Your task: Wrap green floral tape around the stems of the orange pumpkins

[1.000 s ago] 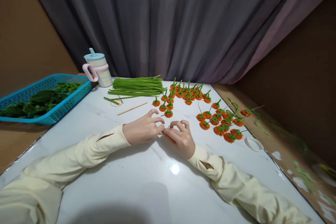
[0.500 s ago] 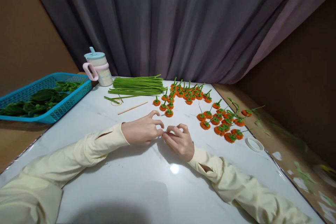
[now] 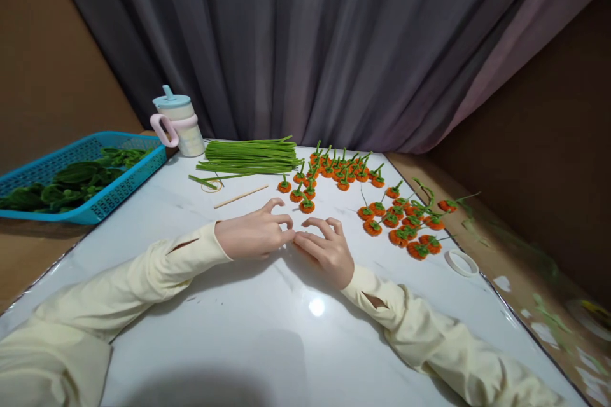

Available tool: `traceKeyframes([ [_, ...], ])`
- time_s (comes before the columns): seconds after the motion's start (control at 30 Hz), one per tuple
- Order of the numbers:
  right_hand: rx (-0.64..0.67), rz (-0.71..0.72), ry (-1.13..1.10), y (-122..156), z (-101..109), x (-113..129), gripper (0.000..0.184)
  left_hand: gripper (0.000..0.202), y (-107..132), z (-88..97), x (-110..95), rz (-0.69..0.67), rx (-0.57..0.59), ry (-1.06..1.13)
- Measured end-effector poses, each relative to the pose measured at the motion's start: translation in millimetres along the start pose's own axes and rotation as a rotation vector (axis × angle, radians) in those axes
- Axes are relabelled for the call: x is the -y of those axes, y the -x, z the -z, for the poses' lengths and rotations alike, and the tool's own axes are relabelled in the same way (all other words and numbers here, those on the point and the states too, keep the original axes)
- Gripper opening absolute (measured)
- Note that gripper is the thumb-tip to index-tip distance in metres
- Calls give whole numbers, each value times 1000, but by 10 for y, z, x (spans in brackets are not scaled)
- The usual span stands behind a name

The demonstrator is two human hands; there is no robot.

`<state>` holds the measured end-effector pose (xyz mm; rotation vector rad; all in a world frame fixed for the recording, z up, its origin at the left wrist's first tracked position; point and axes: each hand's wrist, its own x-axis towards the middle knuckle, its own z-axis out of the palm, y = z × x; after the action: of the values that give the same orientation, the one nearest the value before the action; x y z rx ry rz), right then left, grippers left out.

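From the head view, your left grip [image 3: 252, 235] and right grip [image 3: 328, 249] rest on the white tabletop [image 3: 267, 343], fingers curled, tips pinched together where they meet; whether anything tiny sits in the pinch, you cannot tell. The nearest orange pumpkin piece [image 3: 306, 206] lies just beyond your fingertips, apart from them.

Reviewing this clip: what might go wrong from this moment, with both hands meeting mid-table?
1. Anything pinched where the left hand and right hand meet is too small to see; it might slip unnoticed onto the glossy white table.
2. The small orange fuzzy pumpkins with green stems lie just beyond the fingers; a stray move might scatter them.
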<state>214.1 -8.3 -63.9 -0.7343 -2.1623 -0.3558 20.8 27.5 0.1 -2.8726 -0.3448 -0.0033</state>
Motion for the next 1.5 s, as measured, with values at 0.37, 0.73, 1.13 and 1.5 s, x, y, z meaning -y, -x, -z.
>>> traceKeyframes([
  [0.37, 49, 102, -65, 20, -10, 11, 23, 15, -9, -47, -91, 20, -117, -65],
  [0.73, 68, 47, -111, -4, -19, -24, 23, 23, -27, 14, -91, -37, -169, -183],
  [1.13, 62, 223, -42, -9, -3, 23, 25, 17, -32, 79, -85, -83, -56, -22],
  [1.5, -6, 97, -61, 20, -17, 3, 14, 13, 17, 118, -2, 57, -119, 74],
])
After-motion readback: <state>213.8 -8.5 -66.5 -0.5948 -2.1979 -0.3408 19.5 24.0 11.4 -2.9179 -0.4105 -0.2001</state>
